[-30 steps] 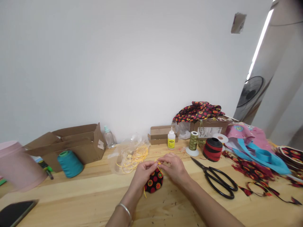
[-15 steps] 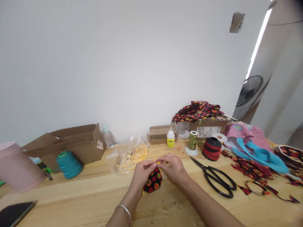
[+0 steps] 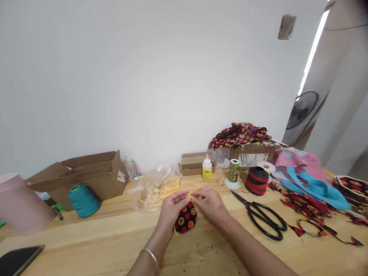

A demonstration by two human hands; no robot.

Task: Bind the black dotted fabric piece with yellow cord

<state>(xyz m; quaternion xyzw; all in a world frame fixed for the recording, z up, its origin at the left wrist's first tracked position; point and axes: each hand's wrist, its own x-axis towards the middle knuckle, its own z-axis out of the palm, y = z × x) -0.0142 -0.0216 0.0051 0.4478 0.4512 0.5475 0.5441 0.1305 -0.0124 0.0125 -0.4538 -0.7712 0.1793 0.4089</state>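
Note:
A small black fabric piece (image 3: 186, 219) with red and orange flower prints hangs below my fingertips at the lower middle of the view. My left hand (image 3: 174, 207) pinches the yellow cord (image 3: 190, 196) at its top, thumb against fingers. From the right, my right hand (image 3: 209, 202) pinches the same cord, its fingertips close to those of my left hand. A loose yellow end (image 3: 175, 230) dangles at the left side of the fabric piece. The exact shape of the cord between the fingers is too small to make out.
Black scissors (image 3: 263, 217) lie right of my hands. Behind stand a glue bottle (image 3: 207, 170), a green thread spool (image 3: 234, 172) and a red-black spool (image 3: 257, 182). Yellow cord in plastic (image 3: 161, 189), a teal cone (image 3: 83, 200) and a phone (image 3: 18, 260) are leftward.
Both hands stay nearly in place, still pinching the cord. The fingers of my left hand have shifted slightly, and a little more of the fabric piece shows.

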